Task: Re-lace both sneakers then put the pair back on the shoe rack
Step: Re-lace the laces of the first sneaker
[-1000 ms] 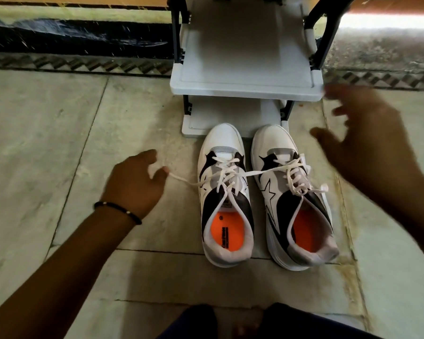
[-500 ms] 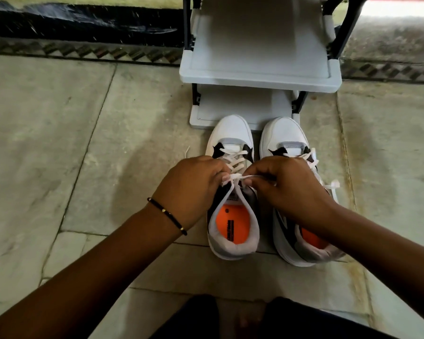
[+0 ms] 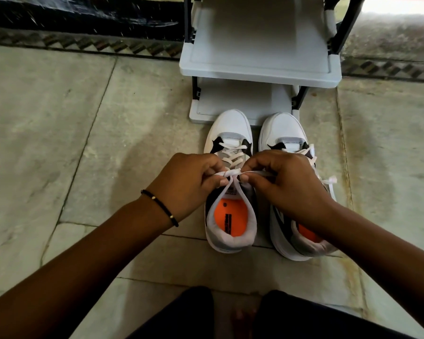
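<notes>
Two white and black sneakers with orange insoles stand side by side on the floor, toes toward the rack. Over the left sneaker [image 3: 229, 128] both hands meet at its tongue. My left hand [image 3: 189, 179] pinches one end of the white lace [image 3: 233, 172] and my right hand [image 3: 287, 182] pinches the other end, with a crossing of the lace between the fingertips. My right arm covers much of the right sneaker [image 3: 283, 128], whose loose lace end [image 3: 331, 181] sticks out to the right.
The grey shoe rack [image 3: 260, 72] with black posts stands just beyond the toes, its low shelf [image 3: 242, 104] touching them. Stone floor tiles [image 3: 59, 143] spread left and right. A dark patterned border [image 3: 83, 42] runs along the back. My dark-clad knees [image 3: 279, 314] are at the bottom edge.
A second ago my hands were apart, the left pulling a lace end sideways, the right raised. Both then came together over the left sneaker and now hold its lace ends crossed.
</notes>
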{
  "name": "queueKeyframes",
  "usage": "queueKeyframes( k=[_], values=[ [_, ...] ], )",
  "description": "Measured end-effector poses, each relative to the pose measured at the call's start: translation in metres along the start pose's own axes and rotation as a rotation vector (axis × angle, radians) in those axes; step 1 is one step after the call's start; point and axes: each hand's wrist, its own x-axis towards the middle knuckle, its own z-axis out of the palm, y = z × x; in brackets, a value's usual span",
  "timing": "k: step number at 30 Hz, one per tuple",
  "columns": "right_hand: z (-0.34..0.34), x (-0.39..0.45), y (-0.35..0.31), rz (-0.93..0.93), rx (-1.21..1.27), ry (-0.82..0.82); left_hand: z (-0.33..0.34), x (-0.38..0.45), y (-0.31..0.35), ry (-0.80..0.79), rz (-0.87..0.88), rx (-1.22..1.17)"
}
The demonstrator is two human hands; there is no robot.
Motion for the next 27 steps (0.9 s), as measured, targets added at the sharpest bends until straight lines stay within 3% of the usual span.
queueKeyframes(
  k=[6,18,21,24,27],
  values=[
    [-0.004,0.003,-0.003,-0.096,-0.115,0.002,-0.009,0.004,-0.003,0.052,0.097,0.114],
    [-0.002,-0.018,0.02,-0.109,-0.343,-0.058,-0.008,-0.015,-0.037,-0.036,-0.04,0.212],
    [-0.002,-0.011,0.022,-0.107,-0.285,-0.099,-0.004,-0.011,-0.034,-0.059,-0.071,0.211],
    [0.005,-0.008,0.018,-0.054,-0.136,-0.183,0.003,-0.006,-0.019,-0.083,-0.058,0.061],
    [0.011,-0.003,0.013,-0.065,-0.094,-0.147,0.012,-0.001,-0.011,-0.029,-0.008,0.028]
  ],
)
